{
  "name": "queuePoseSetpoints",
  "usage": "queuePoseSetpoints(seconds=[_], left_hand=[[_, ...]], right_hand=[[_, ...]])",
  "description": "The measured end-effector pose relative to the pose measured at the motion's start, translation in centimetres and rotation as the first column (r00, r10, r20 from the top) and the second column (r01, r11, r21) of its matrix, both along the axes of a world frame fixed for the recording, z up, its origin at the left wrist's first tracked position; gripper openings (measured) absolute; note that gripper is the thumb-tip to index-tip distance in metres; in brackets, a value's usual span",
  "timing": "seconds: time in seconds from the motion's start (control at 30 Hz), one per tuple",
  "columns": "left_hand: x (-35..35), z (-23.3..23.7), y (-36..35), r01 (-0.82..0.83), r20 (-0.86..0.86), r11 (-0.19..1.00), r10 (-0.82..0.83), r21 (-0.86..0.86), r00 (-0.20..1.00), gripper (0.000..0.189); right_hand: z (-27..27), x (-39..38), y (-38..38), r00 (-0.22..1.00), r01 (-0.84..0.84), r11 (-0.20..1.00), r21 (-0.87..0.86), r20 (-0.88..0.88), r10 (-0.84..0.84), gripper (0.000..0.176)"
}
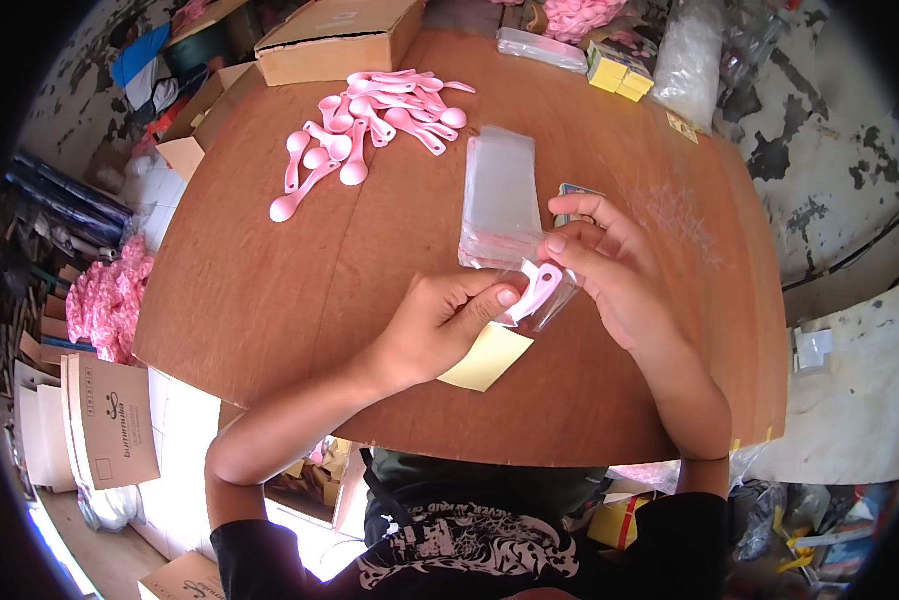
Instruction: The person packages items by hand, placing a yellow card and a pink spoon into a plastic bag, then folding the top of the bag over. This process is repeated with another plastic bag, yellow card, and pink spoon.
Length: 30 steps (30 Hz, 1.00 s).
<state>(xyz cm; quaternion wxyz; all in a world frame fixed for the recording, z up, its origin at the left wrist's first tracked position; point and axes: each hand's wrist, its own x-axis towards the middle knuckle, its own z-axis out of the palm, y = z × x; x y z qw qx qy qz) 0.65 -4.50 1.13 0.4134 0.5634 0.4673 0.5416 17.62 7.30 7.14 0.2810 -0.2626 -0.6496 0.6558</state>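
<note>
My left hand [444, 325] grips a pink plastic spoon [542, 286], thumb on top; the handle with its hole sticks out toward the right. Clear film of a plastic bag [557, 312] shows around the handle. At the bag's right edge, the thumb and a finger of my right hand [614, 265] come together on the film, with the index finger raised and bent. Below my left hand lies pale yellow paper [487, 358]. A stack of clear plastic bags [501, 190] lies just beyond my hands. Behind my right fingers a small printed item [576, 190] is partly hidden.
A pile of pink spoons [369, 120] spreads over the table's far left, before a cardboard box [339, 38]. Along the far right are yellow card stacks [619, 72], a clear case [541, 48] and a plastic-wrapped roll [687, 65]. Cartons [109, 420] stand left of the table.
</note>
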Motion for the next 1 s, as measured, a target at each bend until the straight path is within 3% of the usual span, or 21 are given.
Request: queuePoseSetpoints(seconds=[0.1, 0.17, 0.2, 0.23, 0.27, 0.3, 0.37, 0.47, 0.5, 0.57, 0.6, 0.63, 0.67, 0.7, 0.73, 0.77, 0.8, 0.87, 0.93, 0.97, 1.0], left_hand=[[0.1, 0.3, 0.0, 0.032, 0.009, 0.999, -0.032, -0.002, 0.999, 0.035], [0.5, 0.7, -0.1, -0.097, 0.155, 0.981, 0.071, 0.166, 0.985, 0.045], [0.3, 0.7, -0.1, -0.098, 0.156, 0.981, 0.072, 0.168, 0.985, 0.045], [-0.2, 0.7, -0.1, -0.142, 0.094, 0.968, 0.125, 0.206, 0.988, 0.048], [-0.6, 0.5, 0.0, -0.184, 0.039, 0.952, 0.179, 0.245, 0.983, 0.052], [-0.7, 0.3, 0.2, -0.199, 0.077, 0.942, 0.185, 0.271, 0.98, 0.046], [-0.4, 0.5, 0.1, -0.241, 0.127, 0.936, 0.215, 0.257, 0.968, 0.044], [-0.6, 0.8, 0.2, -0.324, 0.161, 0.912, 0.291, 0.252, 0.943, 0.042], [-0.9, 0.8, 0.3, -0.329, 0.103, 0.892, 0.312, 0.312, 0.944, 0.042], [-1.3, 0.8, 0.4, -0.322, 0.037, 0.871, 0.333, 0.371, 0.942, 0.042], [-1.5, 0.7, 0.3, -0.235, 0.069, 0.909, 0.225, 0.343, 0.972, 0.045], [-1.6, 0.7, 0.3, -0.144, 0.105, 0.937, 0.116, 0.318, 0.988, 0.049], [-1.8, 0.9, 0.1, -0.144, 0.104, 0.937, 0.116, 0.318, 0.988, 0.049], [-1.8, 1.2, -0.2, 0.067, 0.233, 0.973, -0.119, 0.221, 0.965, 0.046], [-1.8, 1.7, -0.5, 0.289, 0.375, 0.945, -0.326, 0.154, 0.868, 0.043], [-0.9, 2.4, -0.8, 0.253, 0.382, 0.959, -0.284, 0.129, 0.88, 0.039], [-0.5, 2.1, -0.5, 0.249, 0.383, 0.959, -0.282, 0.133, 0.88, 0.039], [-0.2, 1.0, 0.1, 0.159, 0.246, 0.98, -0.126, -0.118, 0.961, 0.04], [-0.1, 0.7, 0.3, 0.127, 0.236, 0.983, -0.094, -0.132, 0.967, 0.031], [-0.1, 0.5, 0.4, 0.135, 0.2, 0.98, -0.105, -0.145, 0.974, 0.031], [-0.1, 0.3, 0.4, 0.145, 0.162, 0.977, -0.119, -0.159, 0.98, 0.031]], right_hand=[[1.4, 0.2, 0.2, 0.999, -0.015, 1.0, 0.002, -0.049, 0.015, 0.035], [3.6, 0.2, -0.7, 0.972, 0.211, 0.863, 0.46, -0.19, -0.136, 0.026], [4.7, 0.5, -0.2, 0.973, 0.209, 0.862, 0.463, -0.189, -0.135, 0.026], [5.9, 1.0, 1.0, 0.953, 0.303, 0.528, 0.794, -0.239, -0.188, 0.021], [6.8, 1.2, 1.8, 0.93, 0.322, 0.072, 0.944, -0.302, -0.21, 0.016], [7.2, 0.9, 2.1, 0.932, 0.313, 0.068, 0.947, -0.292, -0.213, 0.016], [8.1, 0.3, 2.3, 0.958, 0.223, 0.261, 0.939, -0.161, -0.237, 0.011], [8.8, 1.4, 0.7, 0.985, 0.162, 0.225, 0.961, -0.145, -0.09, 0.016], [8.3, 1.5, 0.2, 0.986, 0.157, 0.226, 0.961, -0.142, -0.083, 0.016], [6.8, 1.2, -1.1, 0.976, 0.174, 0.531, 0.829, -0.216, 0.016, 0.019], [6.5, 1.1, -2.0, 0.976, 0.178, 0.533, 0.827, -0.219, 0.014, 0.019], [6.1, 0.9, -2.8, 0.986, 0.099, 0.745, 0.66, -0.166, 0.015, 0.02], [6.0, 0.7, -3.3, 0.993, 0.02, 0.898, 0.44, -0.113, 0.033, 0.021], [5.5, 0.3, -3.3, 0.993, 0.019, 0.898, 0.44, -0.113, 0.034, 0.021], [4.6, 0.0, -3.0, 1.0, -0.003, 0.955, 0.298, -0.013, 0.007, 0.021], [3.6, -0.1, -2.6, 0.996, -0.011, 0.989, 0.15, 0.091, -0.003, 0.021], [2.4, -0.1, -2.0, 0.996, -0.015, 0.988, 0.153, 0.093, 0.001, 0.021], [0.3, 0.0, -0.8, 0.993, -0.038, 0.99, 0.137, 0.118, 0.021, 0.022], [-0.4, -0.2, -0.8, 0.991, 0.006, 0.982, 0.187, 0.13, -0.031, 0.02], [-0.6, -0.2, -0.7, 0.99, -0.024, 0.814, 0.58, 0.125, -0.06, 0.018], [-0.8, -0.3, -0.7, 0.991, -0.05, 0.499, 0.865, 0.107, -0.086, 0.016]])
